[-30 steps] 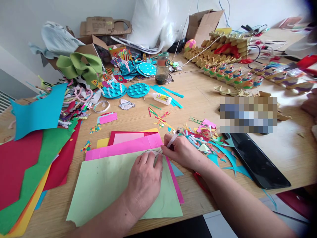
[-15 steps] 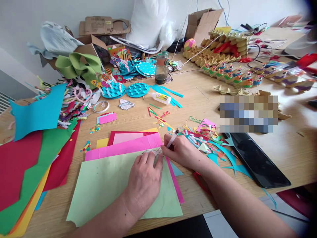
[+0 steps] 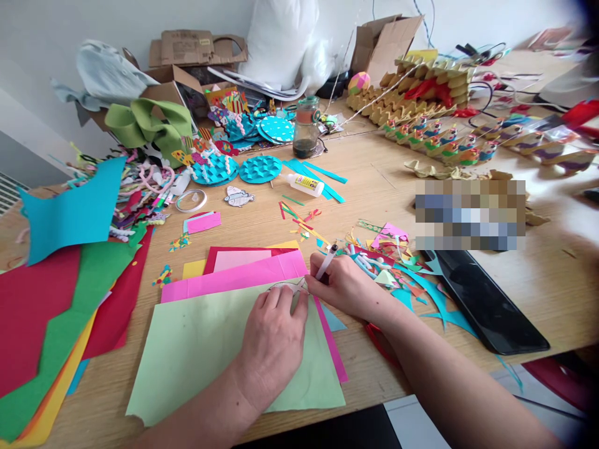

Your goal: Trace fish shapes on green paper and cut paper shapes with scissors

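My left hand (image 3: 276, 333) lies palm down on a light green sheet of paper (image 3: 196, 349). Its fingertips press a small white paper cutout (image 3: 286, 287) onto the sheet's upper right part; most of the cutout is hidden under them. A pen (image 3: 326, 263) with a pale barrel is pinched in my right hand (image 3: 337, 280), next to the left fingertips at the cutout's right end. The pen's tip is hard to make out. Under the green sheet lies a pink sheet (image 3: 224, 277), with red paper (image 3: 211, 259) beyond it.
Paper scraps (image 3: 402, 274) and a black phone-like slab (image 3: 491, 305) lie right of my hands. Red scissors-like handles (image 3: 379, 343) show beneath my right forearm. Farther back are a glue bottle (image 3: 305, 185), a tape roll (image 3: 191, 200) and a fish cutout (image 3: 239, 197). Coloured sheets (image 3: 42, 312) fill the left.
The pen and my right hand have shifted very slightly. My left hand stays in place on the cutout. A blurred shape now shows at the right edge.
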A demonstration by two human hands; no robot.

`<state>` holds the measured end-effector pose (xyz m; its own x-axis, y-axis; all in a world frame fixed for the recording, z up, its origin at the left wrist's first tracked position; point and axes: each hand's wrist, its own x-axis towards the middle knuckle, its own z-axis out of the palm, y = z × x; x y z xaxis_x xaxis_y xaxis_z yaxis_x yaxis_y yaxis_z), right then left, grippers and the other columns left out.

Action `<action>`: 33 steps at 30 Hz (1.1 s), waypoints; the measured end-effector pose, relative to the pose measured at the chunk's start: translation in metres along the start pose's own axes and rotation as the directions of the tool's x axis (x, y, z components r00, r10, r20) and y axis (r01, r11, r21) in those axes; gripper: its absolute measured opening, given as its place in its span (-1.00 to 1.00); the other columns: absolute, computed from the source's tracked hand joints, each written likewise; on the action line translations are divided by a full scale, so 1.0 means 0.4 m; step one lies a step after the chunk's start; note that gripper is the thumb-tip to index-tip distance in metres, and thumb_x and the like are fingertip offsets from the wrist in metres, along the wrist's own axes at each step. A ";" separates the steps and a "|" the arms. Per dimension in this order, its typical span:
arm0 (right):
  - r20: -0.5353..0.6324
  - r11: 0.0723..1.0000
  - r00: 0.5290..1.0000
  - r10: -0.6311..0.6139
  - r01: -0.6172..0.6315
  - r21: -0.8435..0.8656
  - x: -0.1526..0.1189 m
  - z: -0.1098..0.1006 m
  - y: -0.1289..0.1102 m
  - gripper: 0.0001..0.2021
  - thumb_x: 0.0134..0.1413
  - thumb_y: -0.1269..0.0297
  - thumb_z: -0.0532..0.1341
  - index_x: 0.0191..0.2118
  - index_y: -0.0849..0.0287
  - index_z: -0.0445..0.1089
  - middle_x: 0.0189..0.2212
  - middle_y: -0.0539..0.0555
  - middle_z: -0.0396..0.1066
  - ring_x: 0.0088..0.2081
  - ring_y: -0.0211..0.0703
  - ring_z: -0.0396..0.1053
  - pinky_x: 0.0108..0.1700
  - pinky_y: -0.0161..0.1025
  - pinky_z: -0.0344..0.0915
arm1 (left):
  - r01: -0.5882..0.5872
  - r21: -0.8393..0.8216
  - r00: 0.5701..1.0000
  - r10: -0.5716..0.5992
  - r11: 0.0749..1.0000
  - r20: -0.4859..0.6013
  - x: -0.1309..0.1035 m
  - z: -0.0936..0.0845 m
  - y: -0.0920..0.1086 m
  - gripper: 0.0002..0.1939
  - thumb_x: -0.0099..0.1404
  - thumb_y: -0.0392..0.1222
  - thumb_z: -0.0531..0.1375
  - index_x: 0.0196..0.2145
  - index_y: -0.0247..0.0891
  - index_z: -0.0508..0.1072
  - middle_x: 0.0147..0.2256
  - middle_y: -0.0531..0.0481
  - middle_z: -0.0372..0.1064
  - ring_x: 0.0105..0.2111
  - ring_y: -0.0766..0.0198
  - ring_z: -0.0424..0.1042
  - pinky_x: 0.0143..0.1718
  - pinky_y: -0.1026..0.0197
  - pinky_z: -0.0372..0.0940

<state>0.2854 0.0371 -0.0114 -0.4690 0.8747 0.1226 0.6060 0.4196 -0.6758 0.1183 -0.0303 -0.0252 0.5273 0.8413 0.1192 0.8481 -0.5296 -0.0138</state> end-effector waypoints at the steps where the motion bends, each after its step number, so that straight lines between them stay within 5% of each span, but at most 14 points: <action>1: 0.000 1.000 1.000 0.000 0.000 -0.002 0.000 0.000 0.000 -0.79 -0.01 0.45 0.11 -0.54 0.13 0.04 -0.68 -0.16 0.00 -0.62 -0.38 -0.08 -0.53 -0.37 -0.08 | -0.001 0.000 1.000 0.001 1.000 0.001 0.000 0.000 0.000 -0.62 0.27 -0.33 0.10 0.05 -0.30 0.36 -0.21 -0.17 0.35 -0.22 0.07 0.32 -0.21 0.02 0.30; 33: 0.025 1.000 1.000 0.003 -0.003 0.016 -0.002 -0.002 -0.003 -0.80 -0.03 0.47 0.12 -0.54 0.13 0.07 -0.69 -0.16 0.05 -0.63 -0.39 -0.05 -0.55 -0.37 -0.07 | -0.006 0.014 1.000 0.006 1.000 0.001 0.002 -0.004 0.001 -0.65 0.28 -0.33 0.08 0.02 -0.29 0.38 -0.21 -0.17 0.35 -0.21 0.08 0.32 -0.21 0.03 0.30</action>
<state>0.2857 0.0361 -0.0103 -0.4830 0.8696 0.1029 0.5968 0.4129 -0.6881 0.1192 -0.0299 -0.0234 0.5325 0.8381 0.1184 0.8455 -0.5332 -0.0281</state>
